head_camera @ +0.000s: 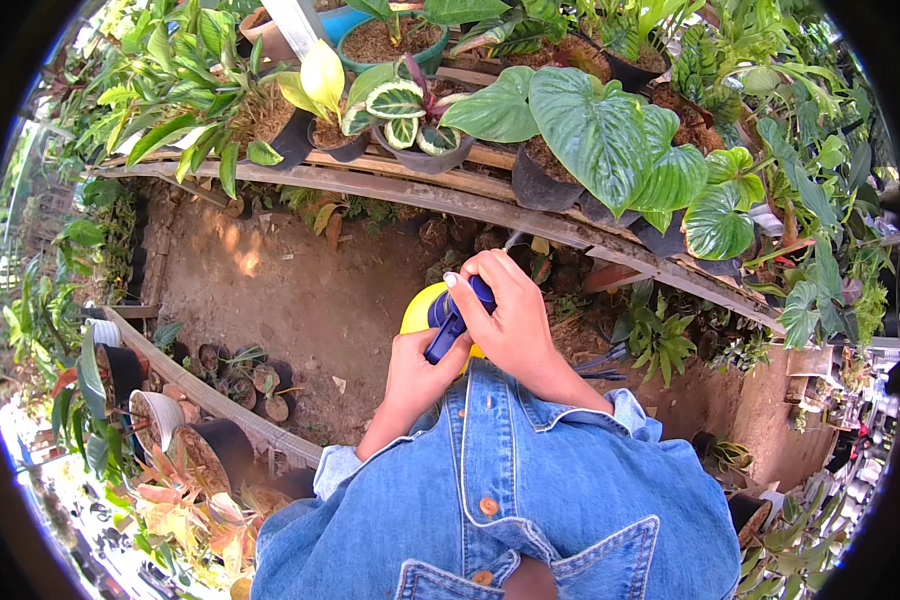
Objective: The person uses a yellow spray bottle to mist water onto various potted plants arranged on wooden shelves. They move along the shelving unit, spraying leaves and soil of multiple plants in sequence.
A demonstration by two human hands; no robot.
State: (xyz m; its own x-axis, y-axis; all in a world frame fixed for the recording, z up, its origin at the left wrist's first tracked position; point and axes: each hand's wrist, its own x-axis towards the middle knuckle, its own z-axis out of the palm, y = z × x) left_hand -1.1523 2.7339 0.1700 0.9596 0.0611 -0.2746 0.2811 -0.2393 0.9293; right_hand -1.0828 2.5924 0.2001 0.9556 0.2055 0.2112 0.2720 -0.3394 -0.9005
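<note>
A yellow spray bottle (418,307) with a dark blue pump head is held upright in front of the denim shirt. My left hand (418,367) grips the blue handle low down, near the shirt. Around the top of the blue head, my right hand (506,311) is closed, its thumb lying over it. A faint whitish spray shows just past the right hand's fingers, towards the bench. Much of the bottle's body is hidden by the hands. Beyond them stand a large glossy heart-leaved plant (589,131) and a calathea with pale-centred leaves (405,112), both potted.
A slatted wooden bench (420,191) crowded with potted plants curves across the front. Small pots (266,379) sit on the dirt ground (292,300) at left, beside a low rail (210,390) with more pots behind it. Leafy plants (664,345) grow under the bench at right.
</note>
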